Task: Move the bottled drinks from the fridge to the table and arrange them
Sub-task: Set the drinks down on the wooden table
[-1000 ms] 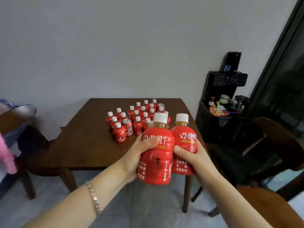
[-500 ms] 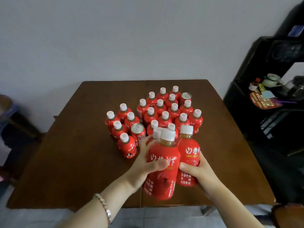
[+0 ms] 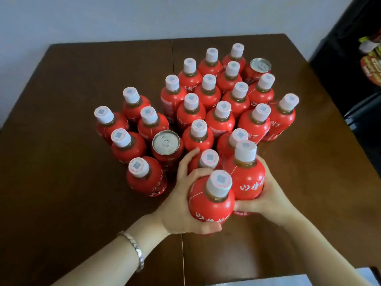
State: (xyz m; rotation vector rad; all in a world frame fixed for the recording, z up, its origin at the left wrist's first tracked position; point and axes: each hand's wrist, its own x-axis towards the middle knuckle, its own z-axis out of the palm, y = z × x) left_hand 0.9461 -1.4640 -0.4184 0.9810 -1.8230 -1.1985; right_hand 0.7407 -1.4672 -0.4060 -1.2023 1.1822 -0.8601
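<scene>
Two red bottles with white caps are in my hands, low over the brown table [image 3: 68, 203]. My left hand [image 3: 181, 205] grips the nearer bottle [image 3: 212, 203] around its body. My right hand [image 3: 266, 199] grips the other bottle [image 3: 247, 176] just right of it. Both bottles are upright and press against the near side of a dense cluster of several like bottles [image 3: 218, 118] standing on the table. A further bottle [image 3: 208, 159] stands right behind my left fingers. Whether the held bottles touch the tabletop is hidden.
Two silver-topped red cans stand in the cluster, one at the near left [image 3: 166, 144], one at the far right [image 3: 259, 66]. A dark shelf unit [image 3: 354, 65] with small items stands right of the table. A grey wall [image 3: 144, 15] rises behind it.
I have stepped up to the table and now look down on it. Both hands have carried the two bottles forward and down against the near side of the cluster.
</scene>
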